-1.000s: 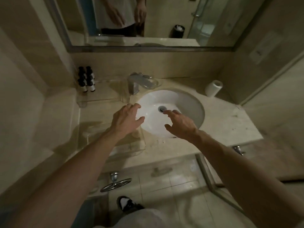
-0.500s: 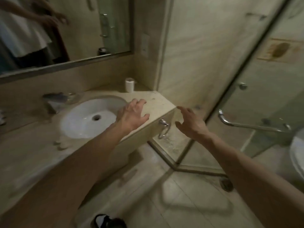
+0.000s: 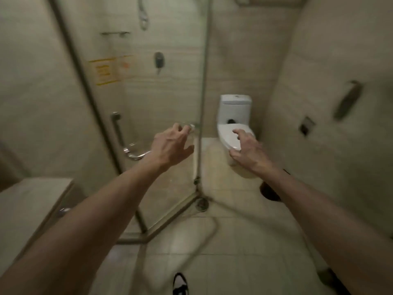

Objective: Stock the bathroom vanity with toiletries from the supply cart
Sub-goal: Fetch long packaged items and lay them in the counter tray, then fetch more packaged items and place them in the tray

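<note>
Both my arms reach forward at chest height with nothing in them. My left hand (image 3: 170,145) hovers in front of the glass shower enclosure, fingers loosely spread. My right hand (image 3: 247,151) floats in front of the toilet, fingers relaxed and empty. Only one corner of the beige vanity counter (image 3: 32,201) shows, at the lower left. No toiletries and no supply cart are in view.
A glass shower enclosure (image 3: 148,92) with a chrome handle (image 3: 127,145) fills the middle. A white toilet (image 3: 234,124) stands against the back wall to the right of it. Tiled floor (image 3: 234,241) spreads below, with my shoe (image 3: 180,284) at the bottom edge.
The view has swung right, from the sink and mirror past the counter's end to the shower and toilet. Both hands stayed raised and empty throughout.
</note>
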`<state>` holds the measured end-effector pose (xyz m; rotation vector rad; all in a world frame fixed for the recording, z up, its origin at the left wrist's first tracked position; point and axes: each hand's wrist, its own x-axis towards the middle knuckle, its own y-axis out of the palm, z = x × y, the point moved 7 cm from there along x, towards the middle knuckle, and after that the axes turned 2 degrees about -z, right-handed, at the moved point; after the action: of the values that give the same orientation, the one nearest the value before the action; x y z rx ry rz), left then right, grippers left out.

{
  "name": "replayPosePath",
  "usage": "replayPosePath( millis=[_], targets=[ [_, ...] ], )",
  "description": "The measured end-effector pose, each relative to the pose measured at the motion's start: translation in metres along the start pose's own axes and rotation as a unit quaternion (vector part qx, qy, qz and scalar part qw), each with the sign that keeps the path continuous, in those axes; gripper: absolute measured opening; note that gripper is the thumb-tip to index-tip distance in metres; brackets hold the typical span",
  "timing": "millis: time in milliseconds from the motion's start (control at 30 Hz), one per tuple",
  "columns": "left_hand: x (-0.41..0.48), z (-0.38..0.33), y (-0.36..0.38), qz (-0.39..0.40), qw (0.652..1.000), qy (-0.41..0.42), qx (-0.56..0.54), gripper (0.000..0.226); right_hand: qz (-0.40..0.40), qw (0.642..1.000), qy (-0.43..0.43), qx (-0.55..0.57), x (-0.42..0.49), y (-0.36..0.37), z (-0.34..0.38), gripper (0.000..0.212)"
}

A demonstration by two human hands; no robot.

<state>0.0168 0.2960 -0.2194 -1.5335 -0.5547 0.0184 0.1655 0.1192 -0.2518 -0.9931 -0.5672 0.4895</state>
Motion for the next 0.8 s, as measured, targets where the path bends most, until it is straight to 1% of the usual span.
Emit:
replayPosePath(
  millis=[100, 200, 300, 400, 500, 667, 800],
  targets=[
    [0.052, -0.089, 0.018, -0.001, 0.996, 0.09, -0.013, 0.056, -0.036, 0.995, 0.086, -0.027, -0.018, -0.049, -0.086, 0.066],
    [0.091, -0.18, 0.038, 0.001, 0.985, 0.167, -0.035, 0.054, -0.067, 0.981, 0.174, -0.049, -0.043, -0.097, -0.166, 0.068],
    [0.124, -0.269, 0.057, 0.005, 0.971, 0.23, -0.07, 0.052, -0.101, 0.961, 0.249, -0.074, -0.07, -0.144, -0.239, 0.068],
    [0.157, -0.358, 0.075, 0.003, 0.949, 0.301, -0.096, 0.055, -0.125, 0.938, 0.308, -0.096, -0.095, -0.186, -0.306, 0.067],
    [0.186, -0.444, 0.088, 0.002, 0.927, 0.352, -0.129, 0.057, -0.147, 0.909, 0.37, -0.123, -0.12, -0.223, -0.363, 0.064],
    [0.201, -0.572, 0.108, 0.006, 0.876, 0.449, -0.177, 0.054, -0.179, 0.858, 0.463, -0.134, -0.181, -0.268, -0.432, 0.065],
    [0.181, -0.656, 0.126, 0.03, 0.82, 0.527, -0.221, 0.053, -0.167, 0.811, 0.54, -0.151, -0.241, -0.291, -0.473, 0.064]
  ],
)
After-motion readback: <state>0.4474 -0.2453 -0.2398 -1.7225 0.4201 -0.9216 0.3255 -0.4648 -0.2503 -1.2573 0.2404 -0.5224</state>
